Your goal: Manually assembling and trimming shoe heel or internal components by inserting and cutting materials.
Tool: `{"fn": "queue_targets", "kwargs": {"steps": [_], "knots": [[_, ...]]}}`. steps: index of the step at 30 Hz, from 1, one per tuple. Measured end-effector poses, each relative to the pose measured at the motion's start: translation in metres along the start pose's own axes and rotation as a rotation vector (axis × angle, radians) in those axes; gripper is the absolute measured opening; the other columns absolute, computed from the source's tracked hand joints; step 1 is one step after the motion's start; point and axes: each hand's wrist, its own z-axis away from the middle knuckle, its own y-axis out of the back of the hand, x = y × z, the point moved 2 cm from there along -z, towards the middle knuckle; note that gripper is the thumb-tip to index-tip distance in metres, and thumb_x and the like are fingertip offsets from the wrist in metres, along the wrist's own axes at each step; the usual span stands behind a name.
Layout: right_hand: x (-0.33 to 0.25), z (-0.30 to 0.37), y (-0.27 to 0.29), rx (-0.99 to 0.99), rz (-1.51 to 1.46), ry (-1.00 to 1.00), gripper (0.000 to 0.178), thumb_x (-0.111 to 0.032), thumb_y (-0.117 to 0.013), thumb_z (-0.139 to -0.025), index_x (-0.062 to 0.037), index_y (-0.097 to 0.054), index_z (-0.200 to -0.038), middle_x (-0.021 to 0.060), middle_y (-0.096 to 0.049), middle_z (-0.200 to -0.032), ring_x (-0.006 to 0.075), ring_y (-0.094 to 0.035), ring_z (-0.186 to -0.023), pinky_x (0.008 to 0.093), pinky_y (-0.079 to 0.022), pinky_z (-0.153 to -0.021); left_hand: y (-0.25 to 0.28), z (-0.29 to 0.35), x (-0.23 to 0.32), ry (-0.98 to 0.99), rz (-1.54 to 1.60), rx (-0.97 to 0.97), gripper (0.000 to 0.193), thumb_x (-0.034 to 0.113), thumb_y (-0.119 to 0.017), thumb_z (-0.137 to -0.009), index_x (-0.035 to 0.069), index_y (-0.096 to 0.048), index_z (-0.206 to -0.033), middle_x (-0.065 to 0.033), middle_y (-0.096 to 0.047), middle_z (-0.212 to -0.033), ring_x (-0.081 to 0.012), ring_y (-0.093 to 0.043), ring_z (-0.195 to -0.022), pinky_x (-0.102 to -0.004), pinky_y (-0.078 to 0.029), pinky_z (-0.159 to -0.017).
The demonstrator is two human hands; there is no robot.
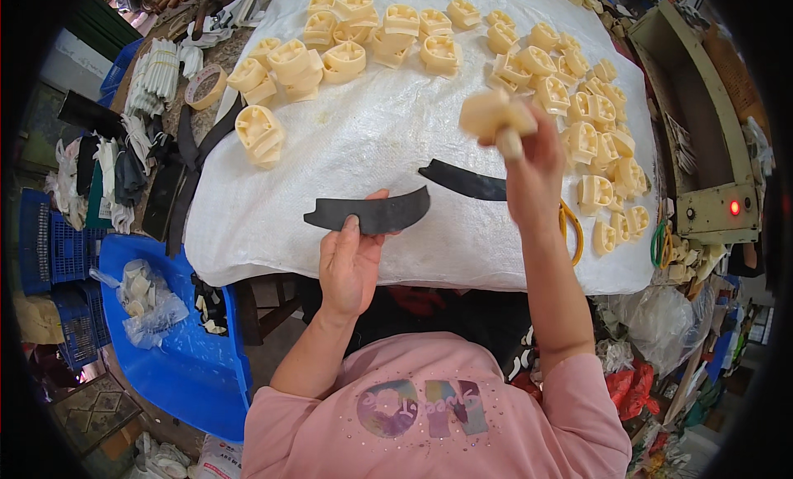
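Note:
My left hand (350, 263) pinches a black curved strip (372, 215) between thumb and fingers above the near part of the white-covered table (347, 140). My right hand (537, 153) is raised at the right, closed on a cream plastic shoe heel (493, 114) that is blurred by motion. On the cover between the two hands rests a second black strip (464, 181), its right end hidden behind my right forearm. Many more cream heels, hollow on top, stand across the far side and down the right; a lone cream heel (259, 135) stands at the left.
A blue plastic tub (178, 380) with bagged pieces is below the table's left edge. White cord bundles (157, 78) and dark straps lie on the left bench. At the right stands a metal box-shaped machine (702, 206) with a lit red lamp. A yellow ring (572, 231) lies near my right forearm.

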Motion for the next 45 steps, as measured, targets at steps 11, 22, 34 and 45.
{"fn": "queue_targets", "kwargs": {"steps": [11,22,34,45], "knots": [[-0.031,0.092,-0.019,-0.124,0.201,0.585,0.053,0.019,-0.05,-0.065,-0.0048,-0.052,-0.112,0.0196,-0.059,-0.105,0.0329,-0.059,-0.09,0.038,-0.051,-0.072,-0.054,0.015,0.012,0.07,-0.089,-0.153,0.044,0.021,-0.03,-0.098,-0.013,-0.04,-0.125,-0.0261,-0.048,-0.127,-0.0287,-0.052,-0.114,-0.0379,-0.042,-0.098],[-0.034,0.093,-0.012,-0.081,0.196,0.589,0.051,0.015,-0.057,-0.066,-0.0054,-0.053,-0.113,0.0169,-0.059,-0.106,0.0322,-0.059,-0.09,0.0365,-0.05,-0.073,-0.066,0.022,0.015,0.099,-0.118,-0.136,0.044,0.023,-0.031,-0.099,-0.013,-0.042,-0.123,-0.0234,-0.049,-0.126,-0.0262,-0.053,-0.114,-0.0361,-0.044,-0.096],[-0.025,0.09,-0.011,-0.063,0.37,0.605,0.055,0.014,-0.058,-0.058,-0.0057,-0.055,-0.11,0.0134,-0.061,-0.102,0.0291,-0.054,-0.079,0.0359,-0.046,-0.067,-0.065,0.021,0.018,0.109,-0.382,-0.074,0.047,0.026,-0.031,-0.099,-0.012,-0.04,-0.126,-0.0214,-0.051,-0.124,-0.0248,-0.055,-0.11,-0.0348,-0.046,-0.093],[-0.063,0.084,-0.006,-0.331,0.981,0.511,0.038,-0.012,-0.069,-0.058,-0.0161,-0.061,-0.095,0.004,-0.051,-0.086,0.0236,-0.047,-0.085,0.0467,-0.025,-0.08,-0.058,0.013,0.028,0.056,-0.615,-0.017,0.029,0.014,-0.044,-0.097,-0.007,-0.059,-0.111,-0.0127,-0.063,-0.104,-0.0142,-0.059,-0.096,-0.0264,-0.049,-0.086]]}}
